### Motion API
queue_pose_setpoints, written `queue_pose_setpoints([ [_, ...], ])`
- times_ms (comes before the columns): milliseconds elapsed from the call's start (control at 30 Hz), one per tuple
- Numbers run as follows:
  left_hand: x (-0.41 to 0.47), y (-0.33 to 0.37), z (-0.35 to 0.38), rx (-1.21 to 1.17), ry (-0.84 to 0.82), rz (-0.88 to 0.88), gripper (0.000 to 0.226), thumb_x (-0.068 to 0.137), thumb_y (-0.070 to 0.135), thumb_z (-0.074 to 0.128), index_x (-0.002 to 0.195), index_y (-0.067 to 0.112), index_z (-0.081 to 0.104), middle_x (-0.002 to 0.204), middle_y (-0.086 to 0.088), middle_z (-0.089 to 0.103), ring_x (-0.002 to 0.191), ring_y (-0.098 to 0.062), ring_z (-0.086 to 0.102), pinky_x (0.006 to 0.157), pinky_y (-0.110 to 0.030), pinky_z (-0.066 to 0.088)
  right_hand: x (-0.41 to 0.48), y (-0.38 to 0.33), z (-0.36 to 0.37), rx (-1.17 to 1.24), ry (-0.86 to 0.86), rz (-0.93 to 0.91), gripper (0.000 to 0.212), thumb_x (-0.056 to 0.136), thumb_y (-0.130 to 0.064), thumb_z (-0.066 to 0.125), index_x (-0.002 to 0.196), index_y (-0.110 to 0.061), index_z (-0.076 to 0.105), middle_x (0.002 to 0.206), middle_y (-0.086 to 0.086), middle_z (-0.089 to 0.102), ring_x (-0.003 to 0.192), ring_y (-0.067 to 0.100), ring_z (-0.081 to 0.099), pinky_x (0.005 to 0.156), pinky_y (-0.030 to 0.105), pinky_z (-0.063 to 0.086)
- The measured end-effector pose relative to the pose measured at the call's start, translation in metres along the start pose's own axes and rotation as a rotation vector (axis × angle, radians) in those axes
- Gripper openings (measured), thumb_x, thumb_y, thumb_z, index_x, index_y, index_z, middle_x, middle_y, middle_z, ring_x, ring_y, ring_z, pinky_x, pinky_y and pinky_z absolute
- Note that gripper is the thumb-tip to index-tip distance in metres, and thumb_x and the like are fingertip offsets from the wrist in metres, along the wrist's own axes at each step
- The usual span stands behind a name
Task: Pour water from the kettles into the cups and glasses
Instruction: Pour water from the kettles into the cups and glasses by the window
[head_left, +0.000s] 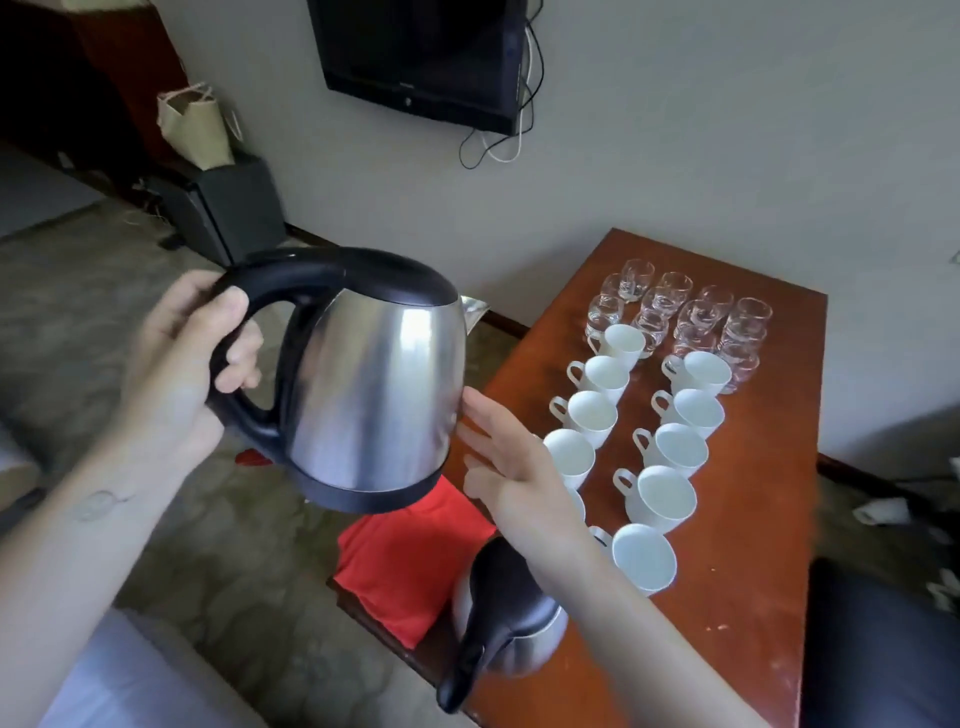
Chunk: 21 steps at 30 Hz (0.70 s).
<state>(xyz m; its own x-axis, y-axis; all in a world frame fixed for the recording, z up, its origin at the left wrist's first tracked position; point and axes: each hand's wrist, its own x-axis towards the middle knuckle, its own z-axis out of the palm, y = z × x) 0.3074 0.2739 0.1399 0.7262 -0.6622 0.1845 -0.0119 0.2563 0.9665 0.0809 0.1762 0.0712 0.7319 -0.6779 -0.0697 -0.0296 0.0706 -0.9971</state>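
Note:
My left hand (182, 364) grips the black handle of a steel kettle (374, 384), held upright in the air left of the table. My right hand (511, 457) is open, its fingertips touching the kettle's lower right side. A second steel kettle (506, 623) with a black handle stands on the table's near left corner, partly under my right forearm. Several white cups (665, 499) stand in two rows on the wooden table (753, 571). Beyond them several clear glasses (691, 317) are grouped at the far end.
A red cloth (410, 566) lies at the table's left edge. A dark cushion (883, 649) sits at the right. On the wall hangs a television (421, 57) with dangling cables. A black box and a paper bag (197, 124) stand on the floor far left.

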Motion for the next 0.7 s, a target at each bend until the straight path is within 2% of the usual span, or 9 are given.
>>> queue_pose_setpoints([
  [133, 0.012, -0.015, -0.004, 0.0, -0.074, -0.041, 0.028, 0.096, 0.011, 0.042, 0.079, 0.028, 0.056, 0.046, 0.009, 0.04, 0.034, -0.004, 0.028, 0.043, -0.022, 0.025, -0.003, 0.014, 0.012, 0.052, 0.062, 0.022, 0.081, 0.065, -0.004, 0.043, 0.145, -0.016, 0.041, 0.142, -0.006, 0.054, 0.13, 0.004, 0.05, 0.107, 0.027, 0.043],
  [267, 0.032, -0.037, -0.006, 0.014, -0.168, -0.104, 0.023, 0.096, 0.012, 0.044, 0.082, 0.024, 0.056, 0.046, 0.008, 0.04, 0.034, -0.004, 0.028, 0.044, -0.024, 0.022, -0.002, 0.037, 0.022, 0.056, 0.119, 0.098, 0.082, 0.065, -0.004, 0.045, 0.146, -0.021, 0.04, 0.144, -0.009, 0.051, 0.132, 0.004, 0.048, 0.112, 0.033, 0.039],
  [367, 0.048, -0.052, -0.002, 0.048, -0.256, -0.131, 0.011, 0.09, 0.017, 0.05, 0.084, 0.022, 0.058, 0.047, 0.007, 0.04, 0.034, -0.003, 0.028, 0.047, -0.027, 0.017, 0.001, 0.048, 0.022, 0.08, 0.124, 0.15, 0.083, 0.062, -0.004, 0.043, 0.143, -0.023, 0.042, 0.139, -0.011, 0.055, 0.126, -0.002, 0.052, 0.102, 0.019, 0.043],
  [400, 0.05, -0.057, 0.0, 0.044, -0.281, -0.141, 0.003, 0.087, 0.02, 0.056, 0.085, 0.022, 0.058, 0.048, 0.007, 0.04, 0.034, -0.003, 0.028, 0.047, -0.027, 0.016, 0.003, 0.051, 0.018, 0.098, 0.12, 0.16, 0.082, 0.062, -0.003, 0.043, 0.142, -0.022, 0.043, 0.137, -0.012, 0.057, 0.124, -0.002, 0.054, 0.1, 0.018, 0.044],
  [500, 0.061, -0.071, 0.001, 0.008, -0.351, -0.175, 0.026, 0.07, 0.039, 0.078, 0.083, 0.023, 0.06, 0.048, 0.005, 0.04, 0.034, -0.004, 0.028, 0.046, -0.027, 0.016, 0.019, 0.064, 0.01, 0.138, 0.145, 0.157, 0.079, 0.062, -0.003, 0.045, 0.139, -0.018, 0.047, 0.135, -0.008, 0.06, 0.123, 0.008, 0.057, 0.103, 0.031, 0.047],
  [567, 0.069, -0.077, 0.003, 0.027, -0.385, -0.198, 0.038, 0.062, 0.047, 0.084, 0.082, 0.024, 0.061, 0.049, 0.005, 0.04, 0.034, -0.004, 0.028, 0.045, -0.026, 0.018, 0.026, 0.067, 0.014, 0.202, 0.193, 0.231, 0.077, 0.06, -0.002, 0.044, 0.135, -0.016, 0.05, 0.133, -0.005, 0.061, 0.123, 0.01, 0.058, 0.095, 0.029, 0.051],
  [633, 0.078, -0.08, 0.006, 0.043, -0.42, -0.226, 0.032, 0.067, 0.041, 0.08, 0.083, 0.022, 0.06, 0.05, 0.004, 0.039, 0.035, -0.005, 0.028, 0.042, -0.021, 0.021, 0.032, 0.074, 0.022, 0.25, 0.247, 0.263, 0.075, 0.057, -0.001, 0.043, 0.129, -0.017, 0.055, 0.13, -0.003, 0.064, 0.119, 0.011, 0.061, 0.085, 0.024, 0.051],
  [700, 0.089, -0.085, 0.012, 0.074, -0.482, -0.247, 0.027, 0.071, 0.035, 0.076, 0.085, 0.019, 0.059, 0.05, 0.003, 0.038, 0.035, -0.005, 0.027, 0.04, -0.019, 0.024, 0.036, 0.081, 0.031, 0.289, 0.29, 0.299, 0.074, 0.056, -0.002, 0.044, 0.127, -0.018, 0.057, 0.129, -0.002, 0.065, 0.119, 0.012, 0.061, 0.084, 0.024, 0.049],
])
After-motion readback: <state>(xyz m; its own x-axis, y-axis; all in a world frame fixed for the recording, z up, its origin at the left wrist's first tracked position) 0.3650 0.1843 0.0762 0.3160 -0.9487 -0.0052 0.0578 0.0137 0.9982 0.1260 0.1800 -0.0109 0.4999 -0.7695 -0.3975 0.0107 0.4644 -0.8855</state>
